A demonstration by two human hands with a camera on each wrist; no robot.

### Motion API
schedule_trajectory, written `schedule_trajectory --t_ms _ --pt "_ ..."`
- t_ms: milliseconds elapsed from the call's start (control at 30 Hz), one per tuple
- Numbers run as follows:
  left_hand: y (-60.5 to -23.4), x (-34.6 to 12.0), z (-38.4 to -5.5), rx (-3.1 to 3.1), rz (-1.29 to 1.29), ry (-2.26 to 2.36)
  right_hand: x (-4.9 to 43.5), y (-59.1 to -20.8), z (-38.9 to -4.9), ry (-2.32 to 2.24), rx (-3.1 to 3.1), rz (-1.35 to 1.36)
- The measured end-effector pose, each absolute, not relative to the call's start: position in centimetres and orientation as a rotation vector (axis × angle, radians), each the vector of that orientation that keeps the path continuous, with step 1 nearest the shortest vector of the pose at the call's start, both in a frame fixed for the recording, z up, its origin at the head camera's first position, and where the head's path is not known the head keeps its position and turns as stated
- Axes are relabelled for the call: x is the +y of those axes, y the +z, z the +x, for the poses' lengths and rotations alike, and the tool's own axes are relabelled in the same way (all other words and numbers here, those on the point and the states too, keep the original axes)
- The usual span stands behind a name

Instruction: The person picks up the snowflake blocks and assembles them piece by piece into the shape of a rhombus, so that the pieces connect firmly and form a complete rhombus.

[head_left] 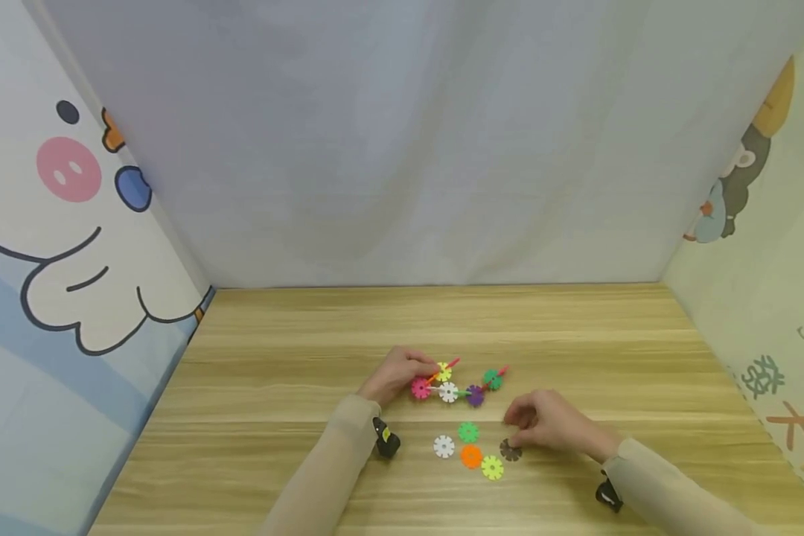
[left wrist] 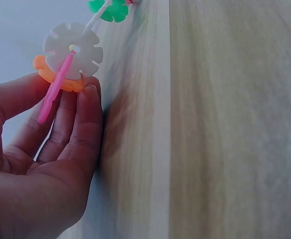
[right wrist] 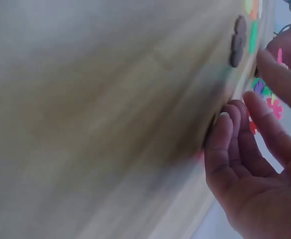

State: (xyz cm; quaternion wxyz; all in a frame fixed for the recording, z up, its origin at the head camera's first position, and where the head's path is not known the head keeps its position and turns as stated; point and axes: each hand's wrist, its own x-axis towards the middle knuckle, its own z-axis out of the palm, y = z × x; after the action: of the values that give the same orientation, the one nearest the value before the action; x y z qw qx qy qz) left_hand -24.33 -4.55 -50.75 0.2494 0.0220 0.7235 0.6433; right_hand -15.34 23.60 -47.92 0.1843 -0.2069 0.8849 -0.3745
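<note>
left hand: grip closed on an orange disc, pinched between thumb and fingertips at the left end of the joined chain.
joined chain: slotted discs set edge into edge, midway between the left and right edges of the surface, nearer its far edge than the loose pieces are; whether it rests flat cannot be told.
right hand: grip released, fingers loosely bent and holding nothing, thumb close to the brown disc.
brown disc: flat on the surface, the loose piece nearest the right edge.
picking up well: the step in hand seems to be lifting the brown disc; a pinch on opposite rims, perhaps with a fingernail under one side, should suit so thin a piece.
steadying well: the left hand would do best to hold lightly, since a hard squeeze could twist a joint loose.
loose neighbours: a yellow-green disc just beside the brown one, then a loose orange disc, a green disc and a white disc.
in the way: the yellow-green disc could be nudged, and the chain's right end lies near the right fingers.
</note>
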Motion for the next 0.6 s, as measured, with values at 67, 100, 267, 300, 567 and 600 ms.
schedule_trajectory --t_ms 67,100,267,300,567,600 --pt "-50.72 -4.55 -24.29 1.98 0.054 1.738 23.69 -48.02 -15.03 -1.045 2.484 -0.6" --pt "-50.72 -4.55 -24.27 1.987 0.05 1.73 23.72 -48.04 -14.9 -1.036 2.479 -0.61" --pt "-50.74 -4.48 -24.09 2.012 0.042 1.732 23.75 -48.17 -14.59 -0.977 2.49 -0.66" --pt "-50.71 -4.45 -24.06 2.019 0.04 1.732 23.73 -48.21 -14.56 -0.97 2.497 -0.665" --pt "-50.37 -4.3 -23.97 2.049 0.032 1.713 23.6 -48.45 -14.31 -0.956 2.55 -0.695" --pt "-50.34 -4.28 -23.96 2.053 0.031 1.71 23.57 -48.42 -14.31 -0.952 2.555 -0.695"
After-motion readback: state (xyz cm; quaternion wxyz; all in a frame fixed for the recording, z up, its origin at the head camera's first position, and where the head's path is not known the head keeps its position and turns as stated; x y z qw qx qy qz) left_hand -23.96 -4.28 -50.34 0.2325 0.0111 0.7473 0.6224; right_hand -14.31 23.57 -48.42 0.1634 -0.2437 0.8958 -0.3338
